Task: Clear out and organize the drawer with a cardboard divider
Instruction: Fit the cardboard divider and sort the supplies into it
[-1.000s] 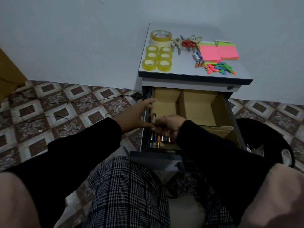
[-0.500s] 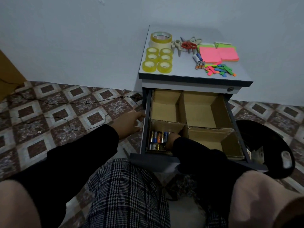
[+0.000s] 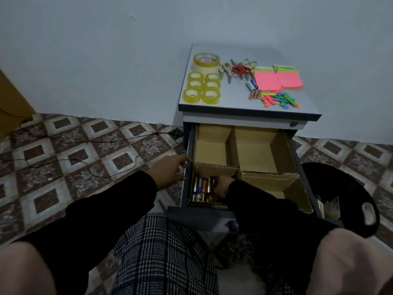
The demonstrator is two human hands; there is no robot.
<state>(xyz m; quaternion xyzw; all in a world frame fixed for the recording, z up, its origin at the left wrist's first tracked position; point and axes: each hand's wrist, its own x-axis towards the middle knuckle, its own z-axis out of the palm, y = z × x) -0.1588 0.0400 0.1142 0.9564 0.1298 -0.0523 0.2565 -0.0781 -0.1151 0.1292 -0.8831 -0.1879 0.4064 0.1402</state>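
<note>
Two hands at the open drawer (image 3: 302, 158). Right hand (image 3: 222, 187) is down in the near-left compartment of the cardboard divider (image 3: 232, 145), fingers curled round a dark battery (image 3: 213, 181) at the right end of a row of batteries (image 3: 201, 185) lying side by side; a second, smaller row sits just nearer. Left hand (image 3: 170, 171) is outside the drawer's left wall, fingers loosely extended, fingertips touching the rim of that wall; it holds nothing.

Divider splits the drawer into four compartments. Far-left, far-right and near-right ones show only bare cardboard. Near-right partition edge looks torn and tilted.

Cabinet top (image 3: 234, 103), far side: one large tape roll (image 3: 206, 61) at far left, six small tape rolls (image 3: 202, 88) in two columns just nearer it. Scissors (image 3: 239, 70) with red and pale handles lie in the middle. Pink sticky notes (image 3: 278, 80) to the right, over green ones. A few loose batteries (image 3: 253, 89) lie just left of the notes. Coloured strips (image 3: 279, 101) are scattered near the right front edge.

Floor: patterned tiles, thin black cable (image 3: 85, 165) to the left. A black round object (image 3: 344, 194) stands right of the drawer; cannot tell what it is.
</note>
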